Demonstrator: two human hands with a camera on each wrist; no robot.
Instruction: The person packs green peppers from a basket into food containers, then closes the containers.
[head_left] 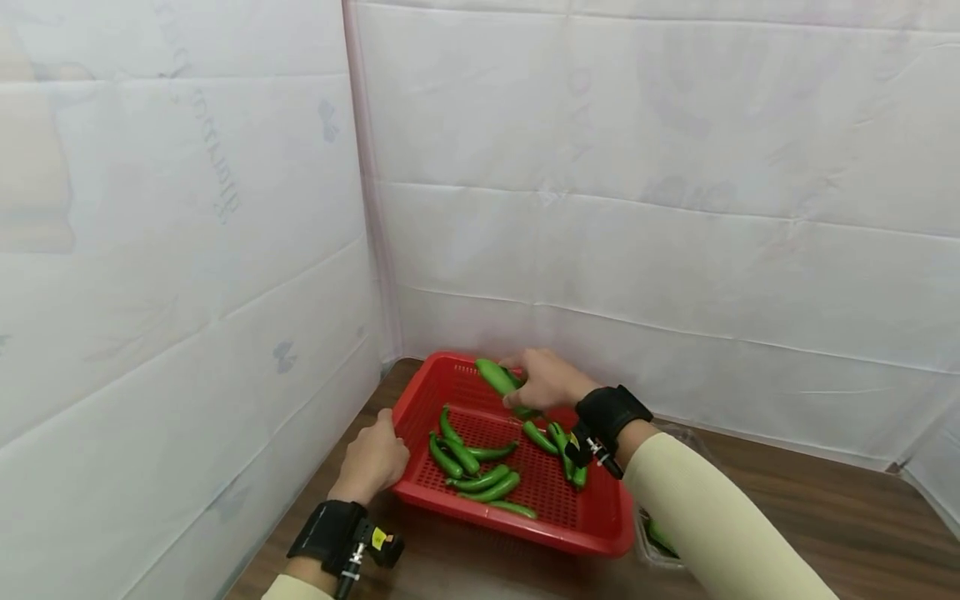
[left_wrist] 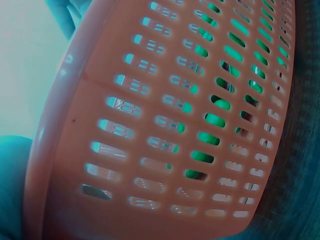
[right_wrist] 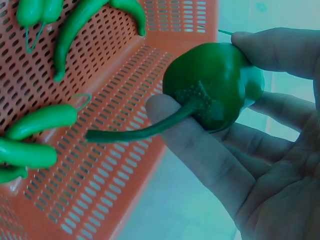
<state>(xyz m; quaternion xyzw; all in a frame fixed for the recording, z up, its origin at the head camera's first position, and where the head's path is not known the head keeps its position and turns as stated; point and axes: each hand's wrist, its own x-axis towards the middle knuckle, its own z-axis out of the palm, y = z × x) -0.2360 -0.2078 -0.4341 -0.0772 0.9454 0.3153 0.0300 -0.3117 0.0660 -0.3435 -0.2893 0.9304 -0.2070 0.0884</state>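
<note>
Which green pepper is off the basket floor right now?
The large pepper gripped in the right hand, over the far end of the red basket. The other peppers lie loose on the mesh floor.

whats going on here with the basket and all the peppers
A person is handling green peppers at a red basket on a wooden table. The left hand grips the basket's left rim. The right hand holds one green pepper over the basket's far end, pinched between thumb and fingers. About nine loose peppers lie in the basket. A clear tray with something green in it sits by the basket's right side.
</note>
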